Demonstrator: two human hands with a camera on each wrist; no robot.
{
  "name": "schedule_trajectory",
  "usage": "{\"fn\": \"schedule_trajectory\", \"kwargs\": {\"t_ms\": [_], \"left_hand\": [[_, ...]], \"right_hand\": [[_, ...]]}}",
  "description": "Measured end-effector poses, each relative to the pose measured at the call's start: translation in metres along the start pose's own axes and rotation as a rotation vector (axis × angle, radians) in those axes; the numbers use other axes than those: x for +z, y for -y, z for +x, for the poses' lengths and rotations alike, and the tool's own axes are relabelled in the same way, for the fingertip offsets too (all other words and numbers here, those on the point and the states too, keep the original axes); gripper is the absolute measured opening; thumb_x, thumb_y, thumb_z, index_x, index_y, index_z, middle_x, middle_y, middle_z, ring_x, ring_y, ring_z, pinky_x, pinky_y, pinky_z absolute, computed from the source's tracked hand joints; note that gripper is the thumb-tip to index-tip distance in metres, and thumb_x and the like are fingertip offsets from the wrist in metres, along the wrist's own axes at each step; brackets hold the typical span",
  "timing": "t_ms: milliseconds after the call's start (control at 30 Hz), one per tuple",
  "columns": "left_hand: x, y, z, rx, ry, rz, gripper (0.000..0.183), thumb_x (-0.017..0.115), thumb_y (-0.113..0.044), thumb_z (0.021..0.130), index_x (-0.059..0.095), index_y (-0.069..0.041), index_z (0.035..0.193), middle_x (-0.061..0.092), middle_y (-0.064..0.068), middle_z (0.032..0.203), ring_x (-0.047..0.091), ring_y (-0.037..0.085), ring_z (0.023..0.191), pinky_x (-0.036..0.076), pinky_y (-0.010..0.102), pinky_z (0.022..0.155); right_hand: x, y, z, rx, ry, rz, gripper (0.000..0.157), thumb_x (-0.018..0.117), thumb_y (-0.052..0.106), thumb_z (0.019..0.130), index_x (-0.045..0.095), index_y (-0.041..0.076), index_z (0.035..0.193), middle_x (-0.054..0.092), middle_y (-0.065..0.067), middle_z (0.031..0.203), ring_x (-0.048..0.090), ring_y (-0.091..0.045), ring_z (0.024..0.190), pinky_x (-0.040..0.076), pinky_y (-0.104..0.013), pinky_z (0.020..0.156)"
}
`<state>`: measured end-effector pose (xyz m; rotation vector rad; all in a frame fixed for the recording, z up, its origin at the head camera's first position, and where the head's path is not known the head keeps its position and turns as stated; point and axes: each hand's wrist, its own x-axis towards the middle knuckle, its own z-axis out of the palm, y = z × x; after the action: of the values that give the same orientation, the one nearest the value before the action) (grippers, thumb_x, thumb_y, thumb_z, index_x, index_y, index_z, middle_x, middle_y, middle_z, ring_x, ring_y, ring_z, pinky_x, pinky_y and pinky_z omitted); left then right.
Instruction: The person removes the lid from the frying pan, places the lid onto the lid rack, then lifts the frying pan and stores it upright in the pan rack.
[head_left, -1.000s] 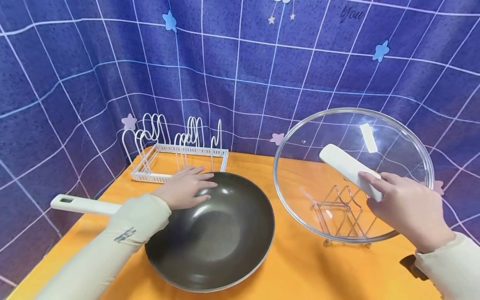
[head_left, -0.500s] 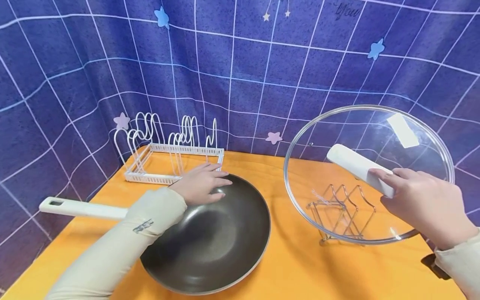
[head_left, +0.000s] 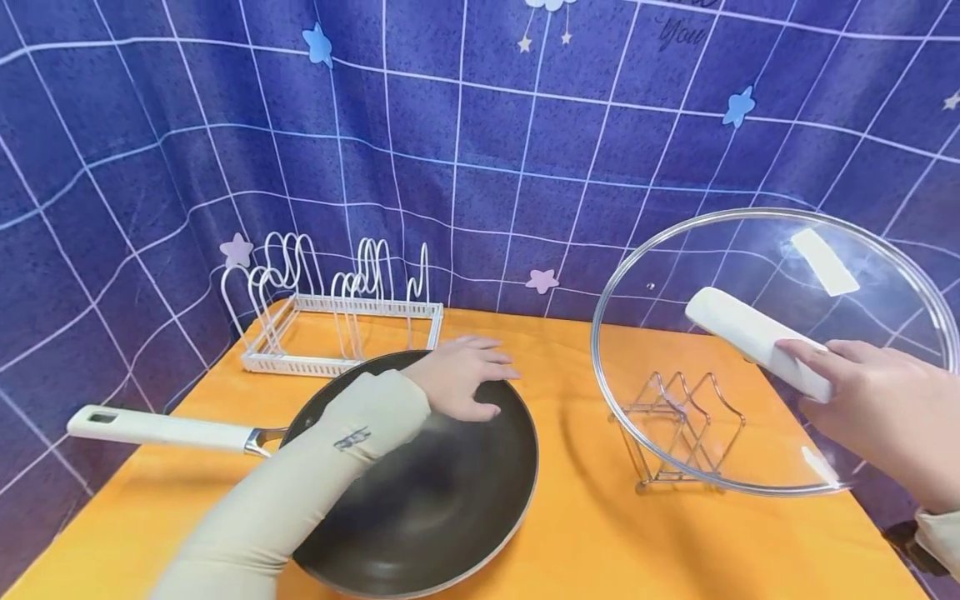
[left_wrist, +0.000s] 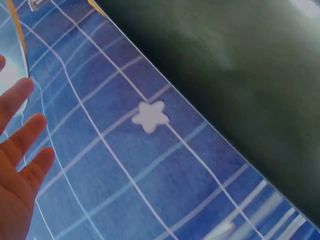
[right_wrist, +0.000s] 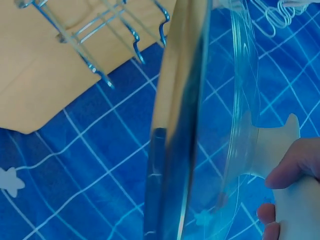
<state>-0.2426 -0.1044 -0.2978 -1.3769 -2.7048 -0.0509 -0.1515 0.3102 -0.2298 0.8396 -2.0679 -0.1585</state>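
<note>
My right hand (head_left: 881,408) grips the white bar handle (head_left: 750,333) of a large round glass lid (head_left: 757,258). The lid is held up and tilted at the right, its metal-edged rim (right_wrist: 192,100) seen nearly edge-on in the right wrist view. A dark wok-like frying pan (head_left: 420,508) sits on the table at centre left, its cream handle (head_left: 165,429) pointing left. Above the pan's far side, my left hand (head_left: 467,379) is spread with nothing in it. The left wrist view has those fingers (left_wrist: 35,167) apart at the left, beside the dark pan interior.
A white rack (head_left: 300,365) with looped dividers stands at the back left, behind the pan. Behind and below the lid stands a small metal wire rack (head_left: 667,478), partly seen through the glass. A blue gridded curtain (head_left: 487,167) hangs along the orange table's (head_left: 585,533) back edge.
My left hand has moved right across the pan's far side, uncovering the base of its handle. The lid, held in my right hand, has shifted right.
</note>
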Motion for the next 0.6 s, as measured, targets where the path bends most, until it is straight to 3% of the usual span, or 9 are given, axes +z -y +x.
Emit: {"fn": "schedule_trajectory", "kwargs": {"t_ms": [33, 133, 233, 267, 333, 367, 400, 467, 600], "left_hand": [[0.001, -0.002, 0.005, 0.013, 0.005, -0.008, 0.055, 0.059, -0.038, 0.086, 0.058, -0.014, 0.135, 0.054, 0.009, 0.141, 0.039, 0.032, 0.138, 0.027, 0.051, 0.115], [0.001, -0.008, 0.018, 0.036, 0.005, -0.019, 0.056, 0.059, -0.037, 0.084, 0.058, -0.015, 0.135, 0.054, 0.008, 0.142, 0.038, 0.031, 0.139, 0.029, 0.049, 0.115], [-0.002, -0.014, 0.031, 0.05, -0.005, -0.026, 0.056, 0.059, -0.038, 0.084, 0.058, -0.016, 0.135, 0.054, 0.005, 0.142, 0.038, 0.03, 0.139, 0.029, 0.048, 0.115], [-0.003, -0.016, 0.035, 0.057, -0.006, -0.025, 0.056, 0.059, -0.038, 0.084, 0.058, -0.018, 0.135, 0.054, 0.004, 0.142, 0.037, 0.029, 0.139, 0.028, 0.048, 0.115], [-0.005, -0.021, 0.043, 0.077, -0.007, -0.019, 0.055, 0.059, -0.039, 0.084, 0.059, -0.019, 0.135, 0.055, 0.003, 0.141, 0.037, 0.028, 0.14, 0.028, 0.047, 0.116], [-0.005, -0.024, 0.047, 0.087, -0.005, -0.016, 0.055, 0.059, -0.039, 0.084, 0.059, -0.02, 0.135, 0.055, 0.003, 0.141, 0.037, 0.028, 0.14, 0.027, 0.046, 0.116], [-0.006, -0.026, 0.051, 0.097, -0.003, -0.01, 0.055, 0.059, -0.039, 0.084, 0.059, -0.02, 0.135, 0.055, 0.002, 0.14, 0.037, 0.027, 0.14, 0.027, 0.045, 0.116], [-0.007, -0.031, 0.059, 0.121, -0.009, 0.002, 0.053, 0.059, -0.04, 0.085, 0.059, -0.021, 0.135, 0.056, 0.002, 0.14, 0.038, 0.027, 0.139, 0.028, 0.045, 0.116], [-0.011, -0.038, 0.079, 0.169, -0.077, -0.039, 0.046, 0.059, -0.036, 0.089, 0.063, -0.017, 0.13, 0.06, 0.002, 0.135, 0.043, 0.027, 0.136, 0.03, 0.04, 0.115]], "right_hand": [[-0.001, 0.0, -0.002, 0.052, 0.032, -0.001, 0.021, 0.066, 0.01, 0.081, 0.067, -0.007, 0.094, 0.062, -0.023, 0.074, 0.048, -0.031, 0.05, 0.044, -0.047, 0.041], [-0.006, -0.002, -0.005, 0.197, 0.068, 0.007, 0.059, 0.073, -0.001, 0.041, 0.067, -0.003, 0.099, 0.064, -0.028, 0.082, 0.052, -0.037, 0.051, 0.043, -0.05, 0.043], [-0.01, -0.004, -0.005, 0.228, 0.087, 0.004, 0.057, 0.072, 0.001, 0.043, 0.067, -0.002, 0.1, 0.065, -0.03, 0.086, 0.053, -0.041, 0.051, 0.045, -0.055, 0.045], [-0.01, -0.006, -0.006, 0.2, 0.061, 0.01, 0.059, 0.069, 0.003, 0.044, 0.067, -0.002, 0.103, 0.065, -0.03, 0.084, 0.053, -0.041, 0.05, 0.044, -0.055, 0.044], [-0.013, -0.007, -0.007, 0.212, 0.072, 0.013, 0.064, 0.07, 0.002, 0.042, 0.066, -0.001, 0.106, 0.065, -0.029, 0.084, 0.052, -0.038, 0.051, 0.045, -0.05, 0.043], [-0.013, -0.008, -0.008, 0.195, 0.063, 0.028, 0.075, 0.069, 0.002, 0.044, 0.062, 0.005, 0.119, 0.064, -0.03, 0.082, 0.051, -0.037, 0.05, 0.045, -0.048, 0.043], [-0.013, -0.009, -0.009, 0.173, 0.035, 0.03, 0.075, 0.068, 0.002, 0.043, 0.063, 0.005, 0.118, 0.064, -0.03, 0.08, 0.052, -0.039, 0.052, 0.046, -0.05, 0.044], [-0.014, -0.01, -0.01, 0.183, 0.031, 0.041, 0.101, 0.068, 0.001, 0.043, 0.047, 0.024, 0.139, 0.064, -0.029, 0.079, 0.052, -0.039, 0.054, 0.045, -0.047, 0.043], [-0.017, -0.014, -0.014, 0.175, 0.011, 0.036, 0.087, 0.064, 0.002, 0.045, 0.053, 0.014, 0.13, 0.063, -0.032, 0.078, 0.056, -0.046, 0.056, 0.044, -0.056, 0.044]]}}
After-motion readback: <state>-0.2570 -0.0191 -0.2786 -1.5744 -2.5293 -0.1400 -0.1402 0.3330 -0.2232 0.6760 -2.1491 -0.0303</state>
